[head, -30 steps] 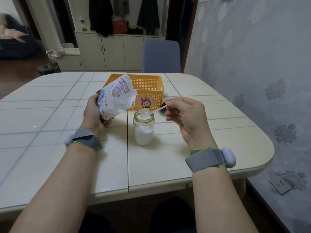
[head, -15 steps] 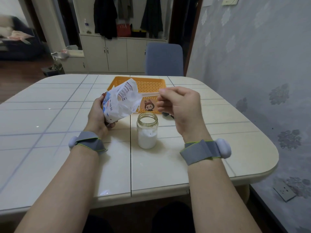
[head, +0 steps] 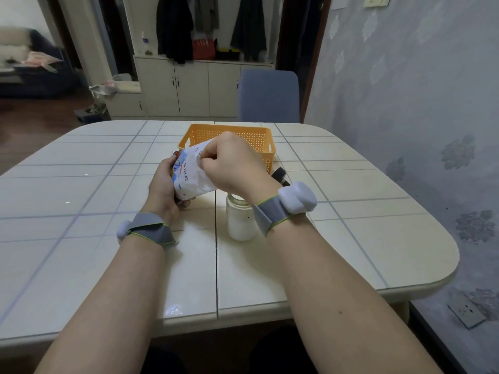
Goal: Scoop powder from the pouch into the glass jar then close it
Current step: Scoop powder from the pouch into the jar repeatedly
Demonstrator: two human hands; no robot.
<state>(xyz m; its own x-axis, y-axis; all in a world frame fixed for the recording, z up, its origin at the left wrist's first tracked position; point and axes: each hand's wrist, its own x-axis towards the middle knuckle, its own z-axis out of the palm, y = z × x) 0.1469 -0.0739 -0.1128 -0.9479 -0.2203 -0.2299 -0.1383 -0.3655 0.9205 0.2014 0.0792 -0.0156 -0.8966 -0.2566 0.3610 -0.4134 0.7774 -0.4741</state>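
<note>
White pouch (head: pixel 193 176) gripped by left hand (head: pixel 162 184), fingers curled round it, tilted above table (head: pixel 351 238). Right hand (head: pixel 229 163) fingers curled tight at pouch mouth; can't tell what they pinch. Glass jar (head: pixel 240 222) w/ powder, open, upright under right wrist; orange basket (head: pixel 243 137) behind.

Pouch (head: pixel 192 175): white with blue print, crumpled, gripped off the desk (head: pixel 81 238) in the left hand (head: pixel 162 186), tilted, mouth uppermost. Glass jar (head: pixel 240 224): clear, upright on the desk just right of the pouch, largely filled with white powder.
</note>
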